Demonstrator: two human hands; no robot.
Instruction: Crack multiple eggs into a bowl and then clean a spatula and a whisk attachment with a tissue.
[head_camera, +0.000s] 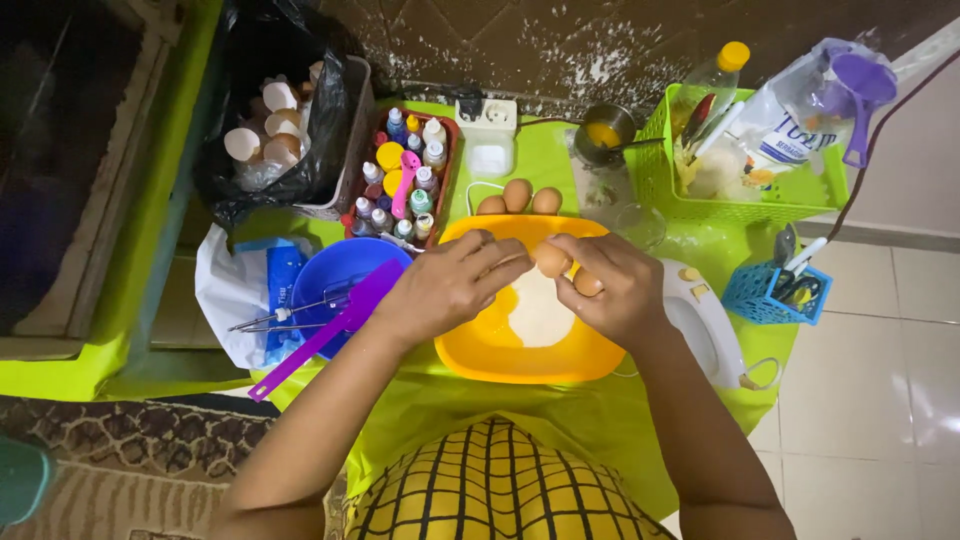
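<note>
Green table (560, 160); spare eggs (518, 196) behind yellow bowl (480, 345); blue bowl (325, 270) beside.

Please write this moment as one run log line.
left hand: on brown egg | right hand: on same egg | below: round orange plastic bowl

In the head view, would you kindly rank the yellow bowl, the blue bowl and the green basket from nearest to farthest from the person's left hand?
1. Yellow bowl: directly beneath the left hand, nearest.
2. Blue bowl: just to that hand's left, holding a purple spatula.
3. Green basket: far right rear of the table, beyond the right hand, farthest.
</note>
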